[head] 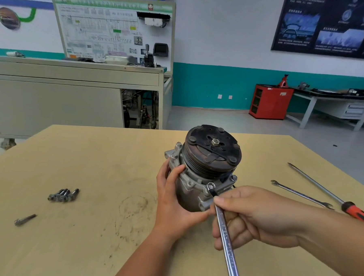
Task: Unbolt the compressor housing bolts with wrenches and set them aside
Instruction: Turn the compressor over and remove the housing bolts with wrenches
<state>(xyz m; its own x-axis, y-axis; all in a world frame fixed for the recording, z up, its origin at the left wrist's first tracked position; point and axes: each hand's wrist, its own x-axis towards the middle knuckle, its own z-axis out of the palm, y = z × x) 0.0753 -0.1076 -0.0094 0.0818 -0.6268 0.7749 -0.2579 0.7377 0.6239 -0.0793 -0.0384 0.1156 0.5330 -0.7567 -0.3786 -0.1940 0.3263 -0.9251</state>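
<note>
The workshop has a tan table (pixel 91 164) in the foreground, with a grey cabinet (pixel 52 99) and a red cart (pixel 270 101) further back. The compressor (pixel 195 193) sits near the middle of the table, tilted so that its dark pulley (pixel 213 150) faces up and away. The left hand (pixel 173 202) grips the housing body from the left, fingers and thumb curled round it. The right hand (pixel 257 217) holds the wrench (pixel 224 230) by the shank, fingers wrapped, thumb pressed on top. The ring end is seated on a bolt (pixel 210 185) at the near flange. A cluster of loose bolts (pixel 63 195) lies well to the left, with a single bolt (pixel 25 219) nearer the edge. A spare wrench (pixel 300 194) and a screwdriver (pixel 326 191) lie to the right. The compressor looks like cast metal, so it is probably heavy and rigid. Its rounded body may roll under wrench torque. Brace it by the body or the flange lugs, not by the pulley, which may spin. The bolts are small and hard and are likely to roll, so set each one down with the cluster.
</note>
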